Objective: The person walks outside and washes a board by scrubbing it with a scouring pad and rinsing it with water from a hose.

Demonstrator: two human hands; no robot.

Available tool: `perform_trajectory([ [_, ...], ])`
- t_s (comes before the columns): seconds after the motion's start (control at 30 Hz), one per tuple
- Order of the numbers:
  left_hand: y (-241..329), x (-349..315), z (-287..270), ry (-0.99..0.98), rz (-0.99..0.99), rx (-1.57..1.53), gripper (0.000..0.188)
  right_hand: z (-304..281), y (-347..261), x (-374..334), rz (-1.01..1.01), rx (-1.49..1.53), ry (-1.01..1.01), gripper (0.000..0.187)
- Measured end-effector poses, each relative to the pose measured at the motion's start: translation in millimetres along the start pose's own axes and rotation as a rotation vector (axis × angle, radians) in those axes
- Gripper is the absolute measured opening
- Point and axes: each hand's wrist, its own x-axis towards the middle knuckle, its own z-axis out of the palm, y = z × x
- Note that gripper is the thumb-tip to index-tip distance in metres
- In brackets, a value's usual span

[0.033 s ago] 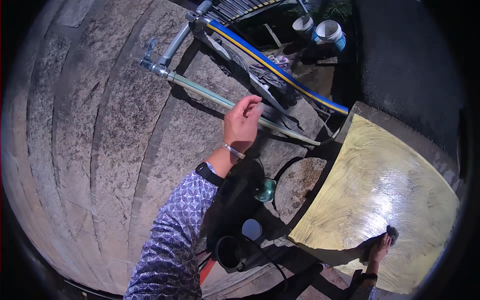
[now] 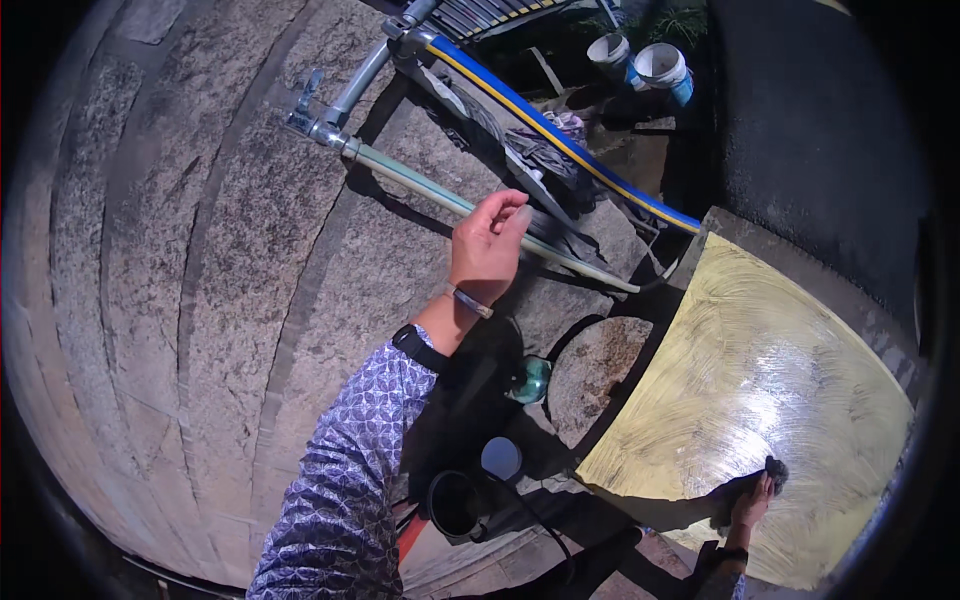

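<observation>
The left arm point(image 2: 345, 480) rises from the lower edge, slanting up and rightward, its wrist point(image 2: 449, 325) nearly straight. The left grip point(image 2: 485, 255) is raised, its fingers loosely half-curled, thumb close beside them. At lower right, the right grip point(image 2: 750, 503) reaches forward, fingers bent and together, with little forearm showing.

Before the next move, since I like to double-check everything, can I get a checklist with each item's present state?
1. Dark scrubbing pad in the right hand: ok.
2. Left hand off the yellow surface: ok, it is raised away to the left.
3. Yellow surface free of swirl marks: not ok, streaks cover much of it.
4. White buckets off the yellow surface: ok, they stand beyond it.
5. Metal tap shut: cannot tell.
</observation>
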Motion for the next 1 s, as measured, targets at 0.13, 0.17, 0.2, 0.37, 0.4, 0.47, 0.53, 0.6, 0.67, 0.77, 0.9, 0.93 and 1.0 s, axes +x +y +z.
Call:
perform_trajectory([
  [0.13, -3, -7, -19, -0.004, -0.044, -0.155, 0.017, -27, -29, -33, 0.286, 0.605, -0.192, 0.049],
  [0.17, -2, -13, 5, -0.035, -0.086, -0.281, 0.018, -37, 10, -36, 0.266, 1.361, -0.132, 0.033],
  [0.2, 0, -29, -18, -0.124, -0.168, -0.269, 0.020, -50, -23, -43, 0.178, 0.914, -0.153, 0.052],
  [0.37, -60, -226, -18, -0.554, -0.559, -0.272, 0.015, -134, -92, -86, 0.169, 0.571, -0.293, 0.047],
  [0.4, -61, -272, -21, -0.718, -0.711, -0.296, 0.015, -151, -94, -88, 0.158, 0.526, -0.310, 0.048],
  [0.47, -62, -367, -21, -0.945, -1.015, -0.503, 0.017, -188, -96, -94, 0.146, 0.460, -0.330, 0.049],
  [0.53, -36, -430, -25, -0.928, -1.155, -0.894, 0.024, -220, -78, -97, 0.186, 0.397, -0.294, 0.051],
  [0.6, -11, -480, -40, -0.921, -1.234, -1.111, 0.037, -244, -73, -97, 0.189, 0.336, -0.297, 0.052],
  [0.67, 12, -511, -51, -0.944, -1.234, -1.184, 0.051, -260, -70, -97, 0.213, 0.272, -0.290, 0.051],
  [0.77, 31, -547, -68, -1.006, -1.180, -1.128, 0.064, -268, -69, -94, 0.212, 0.249, -0.265, 0.049],
  [0.9, 43, -593, -119, -1.376, -1.426, -1.095, 0.059, -282, -88, -84, 0.173, 0.201, -0.256, 0.049],
  [0.93, 51, -611, -137, -1.528, -1.639, -1.094, 0.055, -284, -88, -80, 0.130, 0.179, -0.237, 0.050],
  [1.0, 65, -622, -160, -1.650, -1.823, -0.941, 0.047, -288, -99, -74, 0.064, 0.168, -0.218, 0.052],
])
